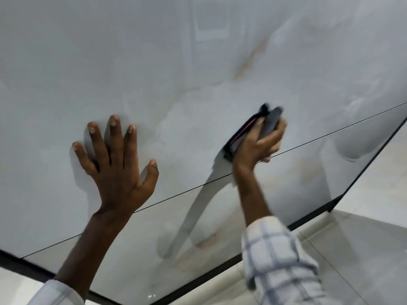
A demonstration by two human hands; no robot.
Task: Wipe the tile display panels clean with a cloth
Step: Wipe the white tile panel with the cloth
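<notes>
A large glossy grey-white marbled tile panel [198,73] fills most of the view, with a thin dark seam running across it above a lower panel [220,216]. My left hand [114,164] presses flat on the upper panel, fingers spread. My right hand [257,144] grips a folded dark cloth [248,128] with a pink stripe and holds it against the panel just above the seam. The cloth and the right hand are blurred.
A black frame edge [343,192] borders the panel at the bottom and right. Pale floor tiles [363,249] lie beyond it at the lower right. The arms' reflections show in the lower panel. Checked shirt sleeves cover both forearms.
</notes>
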